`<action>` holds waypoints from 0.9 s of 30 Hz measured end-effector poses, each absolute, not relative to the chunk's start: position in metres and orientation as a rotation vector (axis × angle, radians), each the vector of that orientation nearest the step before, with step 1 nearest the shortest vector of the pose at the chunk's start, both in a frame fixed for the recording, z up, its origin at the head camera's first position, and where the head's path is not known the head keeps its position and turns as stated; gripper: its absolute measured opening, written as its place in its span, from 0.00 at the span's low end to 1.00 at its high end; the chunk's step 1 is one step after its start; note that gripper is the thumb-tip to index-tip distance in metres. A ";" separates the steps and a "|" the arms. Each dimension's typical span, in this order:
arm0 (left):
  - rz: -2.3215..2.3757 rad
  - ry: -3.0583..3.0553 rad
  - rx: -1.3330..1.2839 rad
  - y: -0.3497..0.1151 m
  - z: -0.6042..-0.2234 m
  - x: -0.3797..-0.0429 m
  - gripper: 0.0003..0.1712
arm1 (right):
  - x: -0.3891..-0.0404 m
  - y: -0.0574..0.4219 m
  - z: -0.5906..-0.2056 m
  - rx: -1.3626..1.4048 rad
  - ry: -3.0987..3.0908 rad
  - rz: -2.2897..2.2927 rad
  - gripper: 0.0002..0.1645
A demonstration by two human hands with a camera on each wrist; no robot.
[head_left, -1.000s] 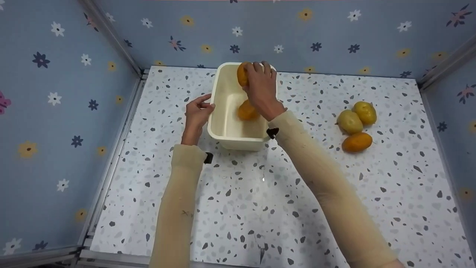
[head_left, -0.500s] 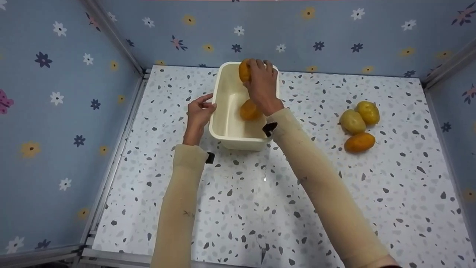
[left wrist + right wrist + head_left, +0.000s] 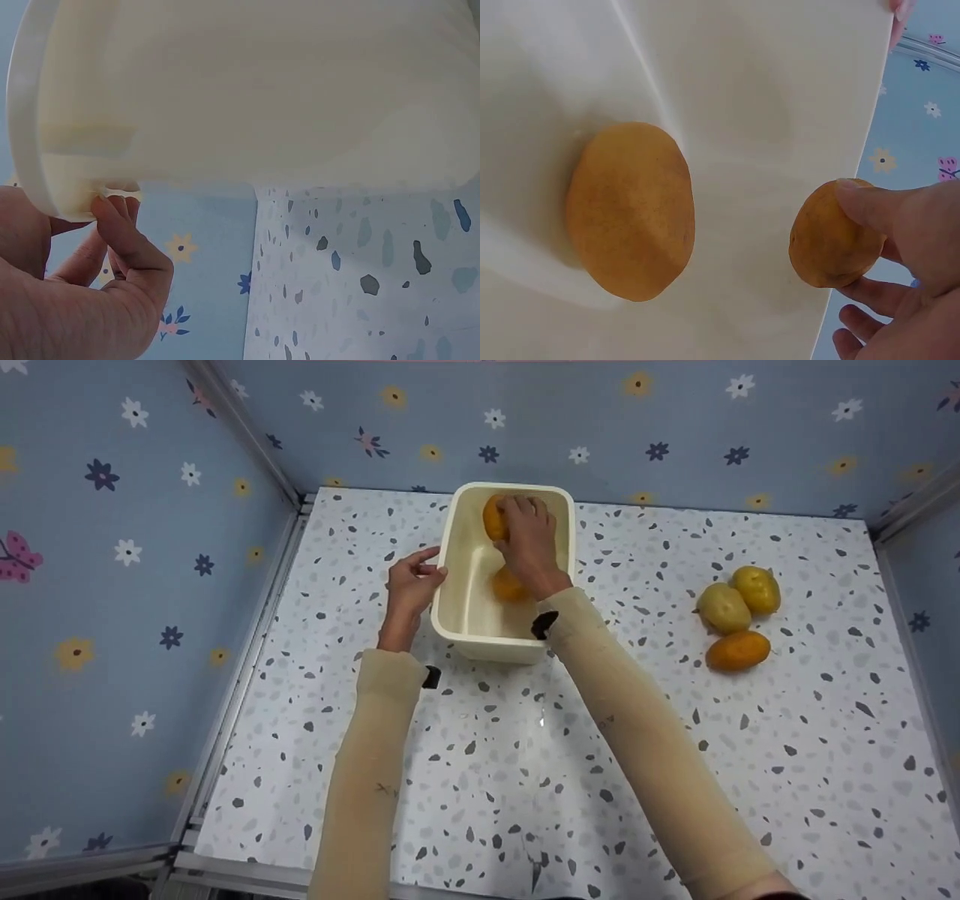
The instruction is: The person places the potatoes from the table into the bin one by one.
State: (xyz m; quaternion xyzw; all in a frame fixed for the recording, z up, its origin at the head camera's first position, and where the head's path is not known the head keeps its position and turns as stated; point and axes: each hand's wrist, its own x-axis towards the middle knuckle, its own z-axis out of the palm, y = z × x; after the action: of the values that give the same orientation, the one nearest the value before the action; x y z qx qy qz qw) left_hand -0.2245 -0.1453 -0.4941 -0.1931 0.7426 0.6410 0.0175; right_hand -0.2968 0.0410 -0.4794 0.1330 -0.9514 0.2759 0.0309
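Orange potato clamped in the right grip — perhaps inside the cream bin — whose rim the left grip pinches.

Bin: standing on the table, before the rear wall. Left hand: gripping the bin's left rim. Right hand: reaching into the bin, holding the first potato towards its rear end. Second potato: lying on the bin floor, before the first, partly beneath the right hand. Right of the bin, well apart, on the table: left produce piece and right produce piece, sitting side by side; third potato, lying just before them.
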 end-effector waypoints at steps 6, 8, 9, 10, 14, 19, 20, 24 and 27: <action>1.977 2.313 -0.615 -0.144 -0.493 -0.226 0.25 | -0.298 0.041 -0.482 0.497 -2.934 0.827 0.31; 1.972 2.313 -0.617 -0.143 -0.492 -0.226 0.26 | -0.298 0.040 -0.484 0.519 -2.942 0.804 0.31; 1.972 2.312 -0.617 -0.143 -0.492 -0.226 0.26 | -0.298 0.040 -0.485 0.530 -2.948 0.790 0.31; 1.974 2.310 -0.617 -0.143 -0.493 -0.226 0.26 | -0.298 0.040 -0.486 0.540 -2.953 0.778 0.31; 1.970 2.310 -0.618 -0.143 -0.494 -0.225 0.25 | -0.298 0.039 -0.489 0.582 -2.967 0.744 0.32; 2.013 2.305 -0.573 -0.144 -0.494 -0.223 0.25 | -0.298 0.039 -0.492 0.619 -2.964 0.728 0.33; 2.019 2.307 -0.563 -0.144 -0.494 -0.223 0.25 | -0.298 0.039 -0.492 0.628 -2.965 0.731 0.33; 1.995 2.312 -0.575 -0.145 -0.493 -0.222 0.25 | -0.298 0.038 -0.492 0.672 -2.976 0.754 0.33; 1.989 2.311 -0.582 -0.144 -0.492 -0.222 0.25 | -0.298 0.038 -0.492 0.693 -2.992 0.765 0.33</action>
State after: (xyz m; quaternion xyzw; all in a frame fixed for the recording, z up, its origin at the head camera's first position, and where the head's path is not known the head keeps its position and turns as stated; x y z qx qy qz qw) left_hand -0.2224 -0.1440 -0.4925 -0.1874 0.7444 0.6406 0.0188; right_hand -0.2978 0.0380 -0.4920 0.2190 -0.9452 0.2418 -0.0120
